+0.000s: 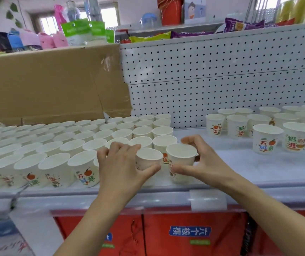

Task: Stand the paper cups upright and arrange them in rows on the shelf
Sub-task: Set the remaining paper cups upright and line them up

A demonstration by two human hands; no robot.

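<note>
**Now: one cup in each hand at the shelf's front edge**

I see my left hand (122, 169) curled around a paper cup (148, 158), thumb on its near wall and fingers arched behind the rim. My right hand (207, 163) grips a second paper cup (180, 157) the same way. Both cups stand upright, just beside each other on the white shelf (249, 163). Every cup whose inside I can see is empty. Left of my hands, a packed block of cups (65, 145) stands in rows, running out of view, so I cannot count it. To the right, a loose group of cups (267, 139) numbers at least twelve. One cardboard box (46, 85) stands behind the block.
</note>
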